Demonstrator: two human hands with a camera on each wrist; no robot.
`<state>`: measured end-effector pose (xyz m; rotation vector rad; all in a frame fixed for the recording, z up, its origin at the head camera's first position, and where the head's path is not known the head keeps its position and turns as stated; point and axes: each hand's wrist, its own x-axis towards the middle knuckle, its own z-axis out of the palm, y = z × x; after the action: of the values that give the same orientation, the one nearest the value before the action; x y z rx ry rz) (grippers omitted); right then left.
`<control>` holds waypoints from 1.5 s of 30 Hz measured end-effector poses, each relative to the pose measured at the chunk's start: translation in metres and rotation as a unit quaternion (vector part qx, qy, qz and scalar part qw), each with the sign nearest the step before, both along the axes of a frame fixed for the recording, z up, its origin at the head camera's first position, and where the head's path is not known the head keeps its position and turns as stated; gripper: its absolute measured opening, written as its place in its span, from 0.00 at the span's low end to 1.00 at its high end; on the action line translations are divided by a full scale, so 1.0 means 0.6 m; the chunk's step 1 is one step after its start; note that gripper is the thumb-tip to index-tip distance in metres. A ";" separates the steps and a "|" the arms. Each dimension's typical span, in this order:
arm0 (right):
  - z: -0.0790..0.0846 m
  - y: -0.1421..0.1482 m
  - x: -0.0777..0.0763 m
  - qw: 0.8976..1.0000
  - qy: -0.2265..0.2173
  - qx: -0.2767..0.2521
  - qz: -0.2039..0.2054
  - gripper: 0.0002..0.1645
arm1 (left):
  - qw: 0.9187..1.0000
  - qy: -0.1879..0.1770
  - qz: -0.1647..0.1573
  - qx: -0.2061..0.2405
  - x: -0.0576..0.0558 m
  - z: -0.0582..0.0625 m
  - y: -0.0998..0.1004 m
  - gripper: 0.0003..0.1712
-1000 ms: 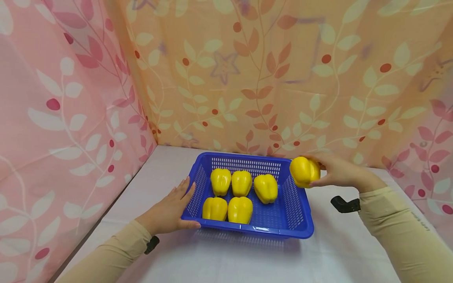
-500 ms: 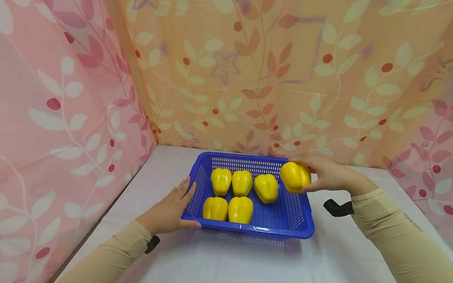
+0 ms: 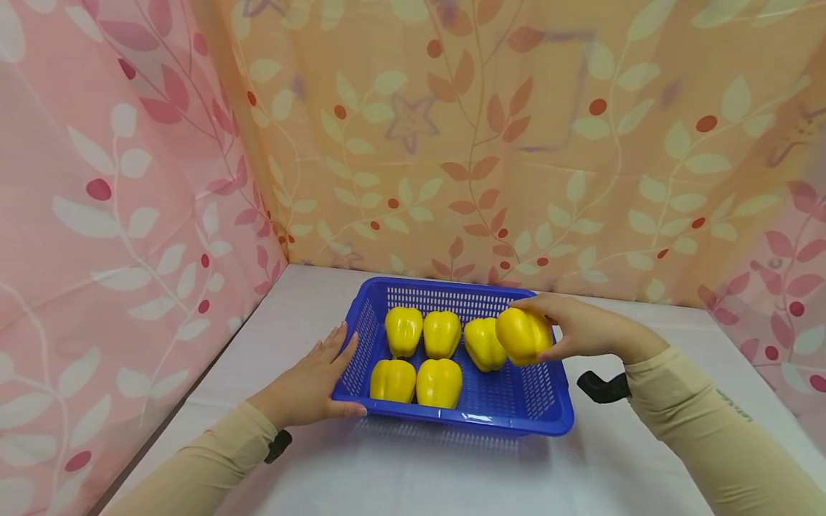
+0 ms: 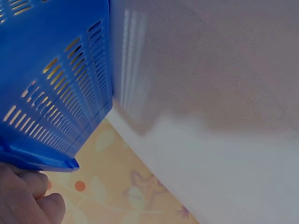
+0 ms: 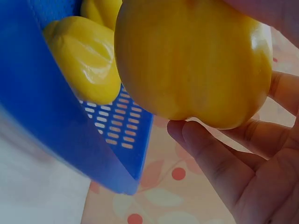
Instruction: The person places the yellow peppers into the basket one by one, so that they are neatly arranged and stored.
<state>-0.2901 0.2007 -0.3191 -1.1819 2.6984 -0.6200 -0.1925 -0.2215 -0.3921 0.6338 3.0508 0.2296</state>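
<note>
My right hand (image 3: 590,326) holds a glossy yellow bell pepper (image 3: 523,338) over the right end of a blue plastic basket (image 3: 477,418). In the right wrist view, the fingers (image 5: 215,161) curve round the pepper's side and underside. Several more yellow bell peppers lie in the basket: three across the back, the rightmost one (image 3: 484,345) partly overlapped by the held one, and two (image 3: 439,383) at the front left. My left hand (image 3: 310,387) rests against the basket's left side with fingers extended, thumb at the front corner. Knuckles appear right at the rim (image 4: 42,161) in the left wrist view.
The basket stands on a white-covered table (image 3: 413,473) and has slotted walls. An orange floral curtain (image 3: 413,143) hangs behind, with pink floral cloth (image 3: 161,215) on the left and at the far right. Black wrist mounts (image 3: 603,387) project below both sleeves.
My right hand has carried the bell pepper leftward and lower, from beyond the basket's right rim to above its inside. The left hand and basket have stayed nearly still.
</note>
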 end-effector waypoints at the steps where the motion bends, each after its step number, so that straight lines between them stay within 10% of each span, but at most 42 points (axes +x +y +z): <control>1: -0.001 -0.002 0.001 1.000 0.000 0.003 0.000 0.49 | 1.000 0.001 -0.001 0.001 0.000 0.000 0.000 0.65; 45: -0.048 -0.093 0.002 0.990 -0.076 0.097 0.070 0.45 | 1.000 0.001 0.000 -0.002 0.000 0.002 0.000 0.66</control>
<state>-0.2887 0.1452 -0.3480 -1.2068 2.4607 -0.3982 -0.1925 -0.2213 -0.3910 0.6337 3.0533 0.2216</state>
